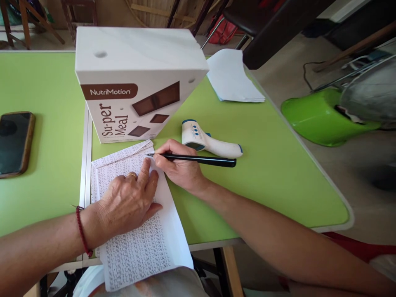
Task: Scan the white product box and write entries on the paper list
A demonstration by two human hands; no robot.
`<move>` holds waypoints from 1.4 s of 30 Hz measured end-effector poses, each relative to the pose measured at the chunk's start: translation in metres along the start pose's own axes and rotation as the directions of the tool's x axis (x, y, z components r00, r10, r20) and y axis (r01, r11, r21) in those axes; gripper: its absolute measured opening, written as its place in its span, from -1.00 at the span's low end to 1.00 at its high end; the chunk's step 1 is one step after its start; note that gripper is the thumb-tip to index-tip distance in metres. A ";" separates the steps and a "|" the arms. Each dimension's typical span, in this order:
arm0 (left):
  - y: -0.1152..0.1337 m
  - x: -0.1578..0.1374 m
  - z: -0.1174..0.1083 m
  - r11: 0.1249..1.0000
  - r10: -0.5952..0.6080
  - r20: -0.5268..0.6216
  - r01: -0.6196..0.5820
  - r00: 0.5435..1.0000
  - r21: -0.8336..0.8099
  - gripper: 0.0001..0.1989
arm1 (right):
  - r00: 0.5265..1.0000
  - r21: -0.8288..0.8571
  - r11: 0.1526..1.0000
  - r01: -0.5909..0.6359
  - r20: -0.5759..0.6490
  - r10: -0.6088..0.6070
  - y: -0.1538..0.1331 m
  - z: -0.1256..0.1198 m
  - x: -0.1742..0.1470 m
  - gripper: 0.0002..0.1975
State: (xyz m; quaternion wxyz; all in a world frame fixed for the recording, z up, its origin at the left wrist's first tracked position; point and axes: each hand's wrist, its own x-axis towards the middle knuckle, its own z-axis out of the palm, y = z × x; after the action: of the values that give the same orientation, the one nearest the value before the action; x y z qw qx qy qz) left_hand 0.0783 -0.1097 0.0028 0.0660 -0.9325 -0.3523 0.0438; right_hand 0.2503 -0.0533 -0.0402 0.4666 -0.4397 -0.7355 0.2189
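A sheet of paper covered in rows of dark handwriting lies on the green table, its top edge folded over and its lower end hanging past the table edge. My left hand, with a ring and a red bracelet, rests on the sheet, fingers outstretched and the index fingertip close to the pen tip. Pinched in my right hand is a black pen, its tip at the paper near the upper right. Just beyond that hand sits a white and blue infrared thermometer.
A white NutriMotion box stands upright behind the paper. Farther right is a stack of white paper. A phone lies at the left on the green table. On the floor is a bright green plastic object.
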 end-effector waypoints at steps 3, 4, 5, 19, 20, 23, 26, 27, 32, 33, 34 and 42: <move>0.000 0.001 -0.001 1.000 -0.001 0.004 0.001 1.000 -0.002 -0.35 | 1.000 -0.006 1.000 -0.003 0.001 0.003 0.000 0.000 0.000 -0.85; 0.000 0.001 -0.001 1.000 -0.001 0.005 0.001 1.000 -0.004 -0.35 | 1.000 -0.008 1.000 -0.005 -0.002 0.005 0.000 0.000 0.000 -0.85; 0.000 0.001 -0.001 1.000 0.000 0.006 0.000 1.000 -0.006 -0.35 | 1.000 -0.008 1.000 -0.007 -0.008 0.007 0.000 0.000 0.000 -0.85; 0.000 0.002 0.001 1.000 0.002 -0.003 -0.002 1.000 0.009 -0.36 | 1.000 -0.043 0.999 -0.003 -0.026 0.002 0.000 0.000 0.000 -0.84; 0.000 0.002 0.001 1.000 0.004 -0.002 -0.004 1.000 0.010 -0.36 | 1.000 -0.044 0.999 -0.002 -0.030 0.001 0.000 0.000 0.000 -0.84; -0.001 0.001 0.000 1.000 0.002 0.003 -0.002 1.000 0.011 -0.36 | 0.999 -0.046 0.999 0.002 -0.033 -0.003 0.000 0.000 0.000 -0.84; 0.000 0.001 -0.001 1.000 -0.004 0.014 0.004 1.000 0.007 -0.37 | 1.000 -0.034 0.999 -0.004 -0.029 0.003 0.000 0.000 0.000 -0.84; 0.000 0.001 -0.001 1.000 -0.004 0.017 0.004 1.000 0.006 -0.36 | 1.000 -0.031 0.999 -0.008 -0.028 0.007 0.000 0.000 0.000 -0.84; 0.000 0.001 -0.003 1.000 0.004 0.031 -0.004 1.000 0.001 -0.37 | 0.999 -0.037 0.999 -0.031 -0.016 0.031 -0.001 0.000 0.000 -0.85; 0.000 0.001 -0.003 1.000 0.005 0.031 -0.005 1.000 -0.001 -0.37 | 0.999 -0.037 0.999 -0.033 -0.015 0.033 -0.001 0.000 0.000 -0.85; 0.000 0.001 -0.003 1.000 0.003 0.030 -0.003 1.000 -0.003 -0.37 | 0.999 -0.036 0.999 -0.032 -0.015 0.032 -0.001 0.000 0.000 -0.85; 0.000 0.001 -0.002 1.000 0.005 0.016 -0.005 1.000 -0.012 -0.34 | 1.000 -0.020 1.000 -0.019 -0.005 0.019 -0.002 0.000 0.000 -0.85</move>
State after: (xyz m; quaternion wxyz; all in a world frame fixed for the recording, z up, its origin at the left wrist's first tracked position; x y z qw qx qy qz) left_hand 0.0789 -0.1092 0.0045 0.0575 -0.9333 -0.3510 0.0496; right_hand 0.2493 -0.0542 -0.0392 0.4620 -0.4518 -0.7324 0.2147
